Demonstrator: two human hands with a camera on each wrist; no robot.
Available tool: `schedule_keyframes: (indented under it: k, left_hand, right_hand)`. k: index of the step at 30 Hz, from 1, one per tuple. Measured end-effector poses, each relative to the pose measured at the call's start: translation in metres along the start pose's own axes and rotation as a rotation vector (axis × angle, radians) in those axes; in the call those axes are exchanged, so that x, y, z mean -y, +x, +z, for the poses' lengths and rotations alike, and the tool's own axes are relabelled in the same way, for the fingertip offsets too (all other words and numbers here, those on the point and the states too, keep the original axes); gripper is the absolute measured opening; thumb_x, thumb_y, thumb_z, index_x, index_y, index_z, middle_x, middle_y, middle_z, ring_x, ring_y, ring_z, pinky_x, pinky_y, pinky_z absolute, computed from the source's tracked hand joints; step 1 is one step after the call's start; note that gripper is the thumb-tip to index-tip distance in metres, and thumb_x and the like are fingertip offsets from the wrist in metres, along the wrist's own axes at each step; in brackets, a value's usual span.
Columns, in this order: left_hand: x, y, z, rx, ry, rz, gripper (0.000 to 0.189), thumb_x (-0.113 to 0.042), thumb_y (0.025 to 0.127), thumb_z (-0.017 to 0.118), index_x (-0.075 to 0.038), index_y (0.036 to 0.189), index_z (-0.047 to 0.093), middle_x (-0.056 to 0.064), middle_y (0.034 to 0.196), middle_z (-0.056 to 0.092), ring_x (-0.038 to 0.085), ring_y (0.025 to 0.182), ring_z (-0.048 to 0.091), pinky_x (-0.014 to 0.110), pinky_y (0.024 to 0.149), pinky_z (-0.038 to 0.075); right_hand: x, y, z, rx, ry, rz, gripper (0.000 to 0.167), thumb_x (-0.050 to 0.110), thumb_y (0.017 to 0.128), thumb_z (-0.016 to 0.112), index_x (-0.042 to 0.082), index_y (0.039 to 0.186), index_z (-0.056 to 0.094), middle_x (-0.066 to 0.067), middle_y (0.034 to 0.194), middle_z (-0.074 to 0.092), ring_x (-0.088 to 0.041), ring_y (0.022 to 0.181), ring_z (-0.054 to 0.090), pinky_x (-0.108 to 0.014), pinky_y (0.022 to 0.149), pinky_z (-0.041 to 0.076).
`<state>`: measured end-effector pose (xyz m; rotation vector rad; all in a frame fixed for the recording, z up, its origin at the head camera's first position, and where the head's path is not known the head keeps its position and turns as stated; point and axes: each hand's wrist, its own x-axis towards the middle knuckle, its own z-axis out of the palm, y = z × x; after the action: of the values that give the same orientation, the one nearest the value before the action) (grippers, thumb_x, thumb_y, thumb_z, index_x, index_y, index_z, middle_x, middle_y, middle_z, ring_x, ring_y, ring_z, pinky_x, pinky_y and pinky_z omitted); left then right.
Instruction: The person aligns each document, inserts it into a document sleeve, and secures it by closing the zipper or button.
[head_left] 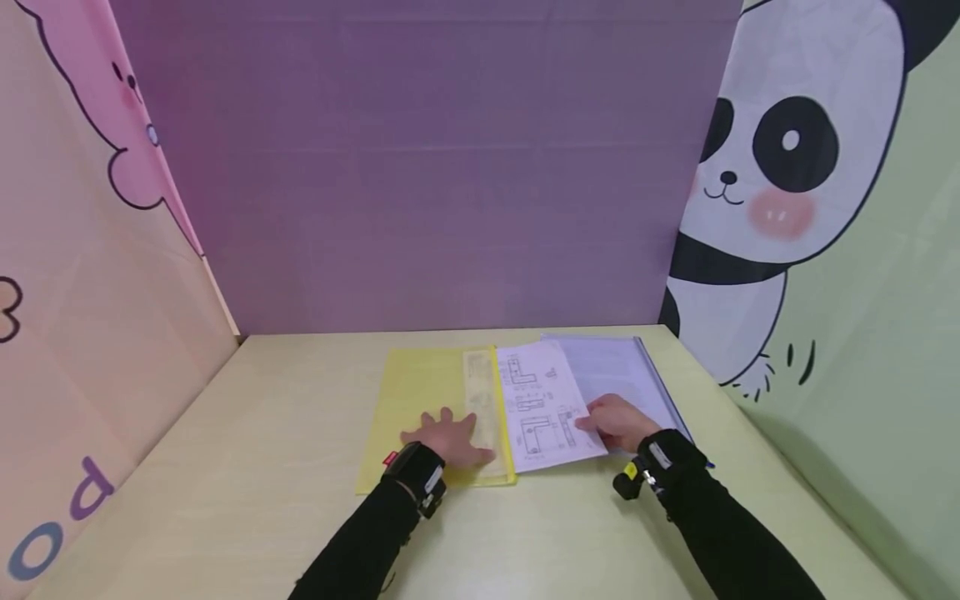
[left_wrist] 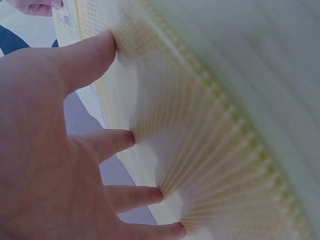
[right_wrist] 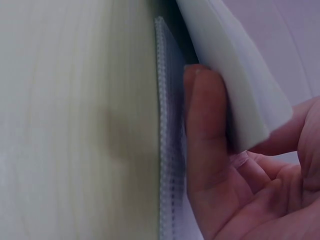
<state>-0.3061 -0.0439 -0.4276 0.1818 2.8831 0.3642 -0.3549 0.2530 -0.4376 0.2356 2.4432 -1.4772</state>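
My left hand (head_left: pixel 450 437) presses with spread fingers on a yellow mesh document pouch (head_left: pixel 420 383) lying on the table; the left wrist view shows its fingertips (left_wrist: pixel 122 136) touching the mesh. My right hand (head_left: pixel 618 422) pinches the lower right corner of a white printed sheet (head_left: pixel 547 408) with line drawings of parts. In the right wrist view the paper (right_wrist: pixel 245 95) is lifted at that corner, thumb on one side and fingers on the other. The sheet's left edge meets the pouch's right edge. Beneath its right part lies a pale, bluish-white document pouch (head_left: pixel 622 367).
The light wooden table (head_left: pixel 300 417) runs back to a purple panel (head_left: pixel 450 167). A pink wall (head_left: pixel 97 317) with cartoon figures stands at the left, and a green wall (head_left: pixel 862 400) with a panda at the right.
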Motion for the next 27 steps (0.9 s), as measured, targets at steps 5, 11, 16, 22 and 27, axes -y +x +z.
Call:
schedule_keyframes:
  k: [5, 11, 16, 22, 27]
  left_hand:
    - [-0.002, -0.001, 0.0, -0.012, 0.001, -0.001, 0.079, -0.069, 0.088, 0.061, -0.03, 0.155, 0.045, 0.015, 0.159, 0.038, 0.049, 0.14, 0.035, 0.078, 0.098, 0.033]
    - [-0.001, 0.0, 0.001, -0.017, -0.001, -0.005, 0.078, -0.069, 0.088, 0.061, -0.031, 0.154, 0.045, 0.015, 0.158, 0.039, 0.048, 0.139, 0.036, 0.078, 0.097, 0.034]
    - [-0.002, -0.002, 0.0, -0.02, -0.003, -0.01, 0.078, -0.069, 0.088, 0.061, -0.031, 0.154, 0.045, 0.015, 0.158, 0.039, 0.048, 0.14, 0.036, 0.078, 0.099, 0.034]
    - [-0.004, -0.007, -0.002, -0.024, -0.001, -0.008, 0.077, -0.068, 0.089, 0.061, -0.03, 0.154, 0.046, 0.016, 0.158, 0.039, 0.049, 0.141, 0.035, 0.078, 0.099, 0.033]
    - [-0.004, -0.007, -0.002, -0.023, 0.011, -0.01, 0.078, -0.068, 0.089, 0.06, -0.03, 0.154, 0.045, 0.015, 0.158, 0.039, 0.048, 0.14, 0.037, 0.077, 0.099, 0.034]
  right_hand:
    - [0.004, -0.002, 0.003, -0.004, -0.022, -0.004, 0.029, 0.003, 0.095, 0.068, -0.011, 0.118, 0.058, -0.018, 0.101, 0.067, -0.024, 0.083, 0.065, -0.033, 0.069, 0.056]
    - [0.007, -0.005, 0.007, -0.003, -0.025, -0.019, 0.026, 0.001, 0.094, 0.068, -0.012, 0.115, 0.06, -0.017, 0.098, 0.069, -0.023, 0.081, 0.066, -0.033, 0.068, 0.057]
    - [0.009, -0.006, 0.01, -0.007, -0.023, -0.027, 0.027, 0.0, 0.094, 0.067, -0.012, 0.116, 0.059, -0.018, 0.1, 0.069, -0.023, 0.082, 0.067, -0.033, 0.069, 0.057]
    - [0.01, -0.006, 0.012, -0.004, -0.002, -0.026, 0.028, -0.001, 0.094, 0.067, -0.013, 0.117, 0.057, -0.019, 0.101, 0.069, -0.024, 0.083, 0.068, -0.034, 0.07, 0.057]
    - [0.01, -0.005, 0.015, 0.005, 0.018, -0.026, 0.027, -0.001, 0.093, 0.067, -0.013, 0.116, 0.059, -0.019, 0.101, 0.069, -0.024, 0.083, 0.069, -0.034, 0.07, 0.058]
